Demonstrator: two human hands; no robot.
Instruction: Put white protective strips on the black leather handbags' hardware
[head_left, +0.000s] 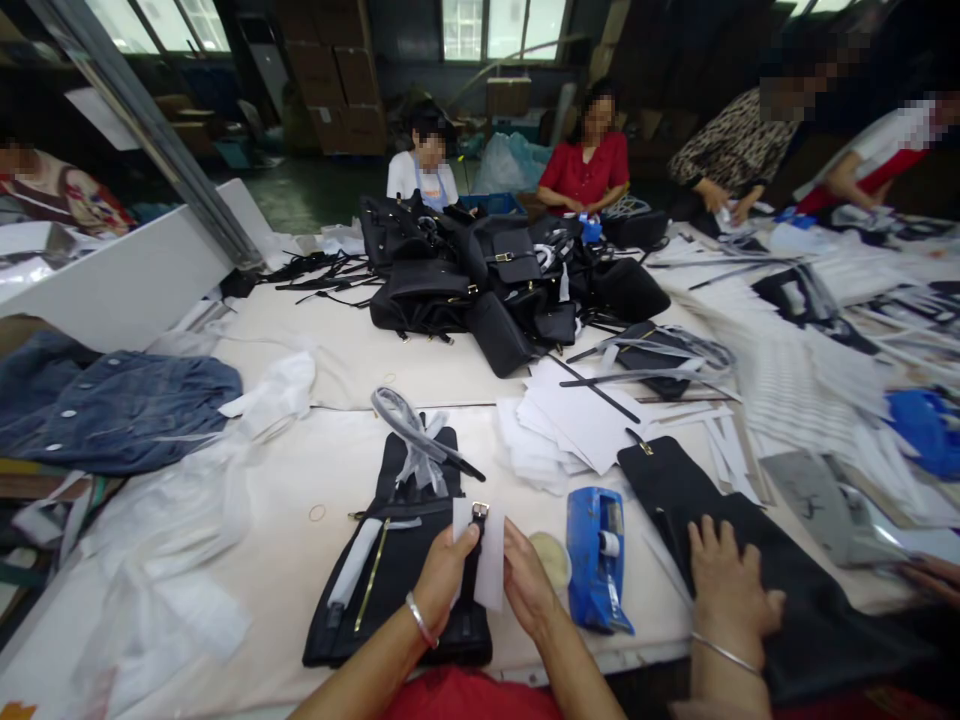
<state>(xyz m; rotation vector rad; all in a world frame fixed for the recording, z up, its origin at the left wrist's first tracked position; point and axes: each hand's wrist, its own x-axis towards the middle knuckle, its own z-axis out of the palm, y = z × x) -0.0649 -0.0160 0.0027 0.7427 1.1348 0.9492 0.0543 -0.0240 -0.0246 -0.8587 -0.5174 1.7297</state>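
My left hand (442, 572) pinches a black strap with a gold buckle (480, 511), thumb on top. A small white paper sheet (491, 560) sits behind the strap, and my right hand (529, 585) holds its right edge. Beneath lies a black bag (409, 565) with a gold zipper, its top pointing away from me. A handle wrapped in clear plastic (405, 415) rests on the bag's upper part. Just right of my right hand are a round pale tub (550, 560) and a blue tape dispenser (596, 560).
A co-worker's hand (727, 570) presses on another black bag (802, 580) at right. White paper sheets (592, 420) lie beyond the dispenser. Black bags (480, 270) are heaped across the table. A denim garment (112, 400) and crumpled white wrapping (172, 550) lie at left. Several people work around the table.
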